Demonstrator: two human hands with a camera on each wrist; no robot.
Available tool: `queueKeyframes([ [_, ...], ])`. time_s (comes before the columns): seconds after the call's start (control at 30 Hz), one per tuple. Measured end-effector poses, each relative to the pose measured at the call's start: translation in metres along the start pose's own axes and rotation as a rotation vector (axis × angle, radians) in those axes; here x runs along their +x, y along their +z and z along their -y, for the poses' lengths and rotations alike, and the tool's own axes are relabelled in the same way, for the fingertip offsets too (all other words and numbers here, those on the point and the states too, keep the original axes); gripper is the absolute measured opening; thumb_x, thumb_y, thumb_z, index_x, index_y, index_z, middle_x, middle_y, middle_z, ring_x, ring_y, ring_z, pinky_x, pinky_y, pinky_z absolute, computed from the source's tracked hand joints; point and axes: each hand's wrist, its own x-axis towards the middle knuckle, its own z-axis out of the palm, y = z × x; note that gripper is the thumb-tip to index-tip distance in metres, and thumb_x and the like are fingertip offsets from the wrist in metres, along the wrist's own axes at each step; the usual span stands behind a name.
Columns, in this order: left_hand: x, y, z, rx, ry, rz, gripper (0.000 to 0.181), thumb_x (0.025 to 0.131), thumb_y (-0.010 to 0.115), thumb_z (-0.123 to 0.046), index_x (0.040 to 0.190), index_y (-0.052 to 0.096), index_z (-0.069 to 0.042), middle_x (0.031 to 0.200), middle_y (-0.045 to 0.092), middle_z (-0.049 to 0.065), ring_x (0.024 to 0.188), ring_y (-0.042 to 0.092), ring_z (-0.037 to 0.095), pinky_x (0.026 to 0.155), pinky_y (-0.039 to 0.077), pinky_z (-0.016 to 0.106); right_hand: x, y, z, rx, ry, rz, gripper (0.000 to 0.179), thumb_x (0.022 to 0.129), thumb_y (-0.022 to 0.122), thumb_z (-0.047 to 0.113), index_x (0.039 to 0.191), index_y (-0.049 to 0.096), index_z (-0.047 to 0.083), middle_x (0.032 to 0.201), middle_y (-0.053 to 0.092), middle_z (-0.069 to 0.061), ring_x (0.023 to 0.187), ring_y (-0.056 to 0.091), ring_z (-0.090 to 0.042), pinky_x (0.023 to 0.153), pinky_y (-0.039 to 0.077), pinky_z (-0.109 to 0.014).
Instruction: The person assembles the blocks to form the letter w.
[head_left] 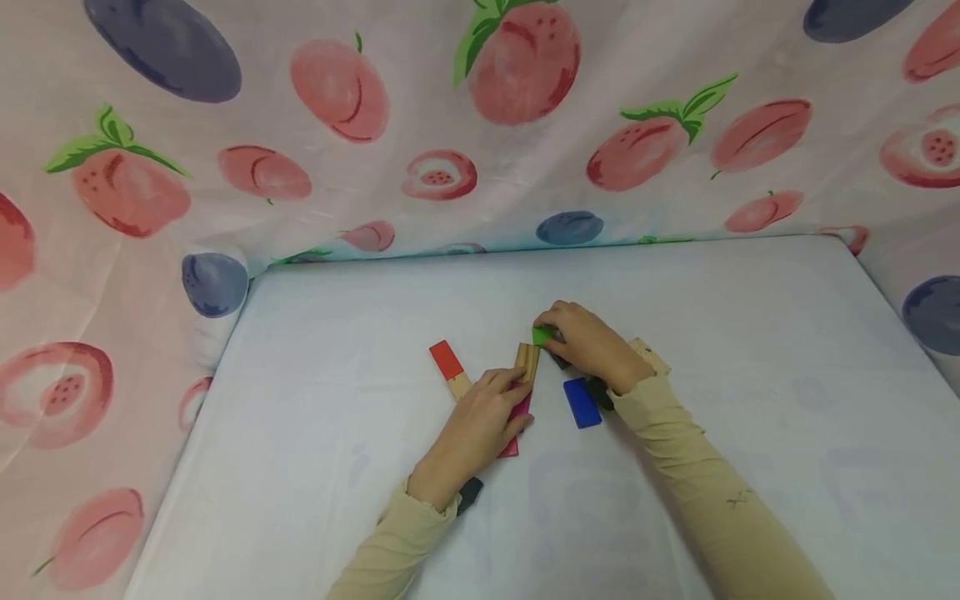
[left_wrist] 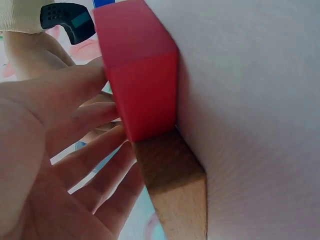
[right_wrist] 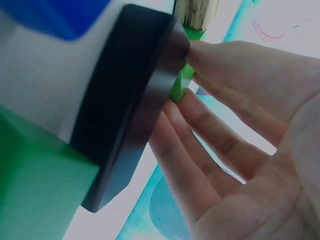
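Fingers (right_wrist: 220,136) of my right hand (head_left: 592,343): are pinching one green block (head_left: 541,336); left hand (head_left: 476,421), fingers apart: is touching one pink block (head_left: 520,402).

Surroundings: white, flat tabletop (head_left: 750,333); pale-pink fruit-print cloth (head_left: 480,108).
Cloth lines the tabletop's far edge and runs along its left and right edges. Print: coral-red fruits, green leaves, dark-blue ovals; one dark-blue oval (head_left: 214,285) just beside the far left corner.

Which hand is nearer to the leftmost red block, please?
Left: the left hand is close to the red block; the right hand is farther right, holding a green block.
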Motion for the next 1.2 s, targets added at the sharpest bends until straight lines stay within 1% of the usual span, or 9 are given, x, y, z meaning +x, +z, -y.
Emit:
queueKeyframes([
  [0.2, 0.000, 0.000, -0.001, 0.001, -0.002, 0.002, 0.043, 0.091, 0.074, -0.025, 0.128, 0.067, -0.004, 0.140, 0.057, 0.012, 0.130, 0.051, 0.025, 0.109, 0.045, 0.035, 0.000, -0.001, 0.001, 0.005, -0.003, 0.000, 0.025, 0.091, 0.069, 0.003, 0.116, 0.068, -0.004, 0.109, 0.065, -0.017, 0.103, 0.060, -0.031, 0.093, 0.052, -0.045],
  [0.43, 0.000, -0.002, -0.001, 0.010, 0.001, 0.003, 0.042, 0.091, 0.073, -0.026, 0.128, 0.067, -0.006, 0.138, 0.057, 0.012, 0.129, 0.052, 0.025, 0.109, 0.045, 0.036, -0.002, -0.002, 0.001, -0.001, 0.009, 0.003, 0.036, 0.092, 0.069, 0.007, 0.126, 0.063, -0.005, 0.121, 0.062, -0.021, 0.115, 0.058, -0.036, 0.101, 0.049, -0.048],
  [0.57, 0.001, -0.005, 0.000, 0.000, -0.020, 0.004, 0.043, 0.091, 0.074, -0.026, 0.130, 0.066, -0.008, 0.139, 0.057, 0.011, 0.130, 0.051, 0.024, 0.109, 0.045, 0.036, -0.004, -0.004, 0.000, -0.001, 0.015, -0.008, 0.036, 0.092, 0.069, 0.009, 0.125, 0.063, -0.005, 0.123, 0.061, -0.021, 0.117, 0.056, -0.037, 0.103, 0.047, -0.050],
  [0.77, 0.006, -0.012, 0.000, -0.019, -0.056, -0.006, 0.042, 0.090, 0.075, -0.024, 0.129, 0.066, -0.010, 0.136, 0.059, 0.010, 0.129, 0.054, 0.025, 0.108, 0.047, 0.037, -0.009, -0.006, -0.003, -0.010, 0.008, -0.031, 0.036, 0.091, 0.071, 0.009, 0.123, 0.064, -0.006, 0.121, 0.061, -0.022, 0.115, 0.058, -0.037, 0.101, 0.049, -0.049],
  [0.97, 0.012, -0.018, -0.001, -0.032, -0.067, -0.023, 0.039, 0.090, 0.075, -0.022, 0.126, 0.067, -0.009, 0.136, 0.059, 0.010, 0.124, 0.058, 0.025, 0.102, 0.051, 0.039, -0.014, -0.007, -0.005, -0.007, 0.019, -0.049, 0.036, 0.090, 0.071, 0.009, 0.122, 0.065, -0.007, 0.118, 0.062, -0.023, 0.113, 0.058, -0.038, 0.100, 0.050, -0.050],
  [1.1, 0.017, -0.020, -0.001, -0.034, -0.073, -0.016, 0.042, 0.090, 0.075, -0.023, 0.129, 0.065, -0.009, 0.138, 0.058, 0.010, 0.125, 0.058, 0.026, 0.101, 0.052, 0.040, -0.018, -0.007, -0.005, -0.005, 0.025, -0.057, 0.036, 0.090, 0.072, 0.009, 0.121, 0.065, -0.007, 0.117, 0.062, -0.023, 0.113, 0.058, -0.039, 0.099, 0.050, -0.050],
  [1.2, 0.021, -0.021, -0.001, -0.040, -0.072, -0.003, 0.048, 0.091, 0.074, -0.023, 0.134, 0.061, -0.009, 0.139, 0.057, 0.009, 0.126, 0.057, 0.026, 0.102, 0.051, 0.039, -0.021, -0.007, -0.005, 0.002, 0.040, -0.060, 0.036, 0.089, 0.073, 0.010, 0.120, 0.065, -0.007, 0.117, 0.063, -0.023, 0.112, 0.058, -0.038, 0.099, 0.050, -0.050],
])
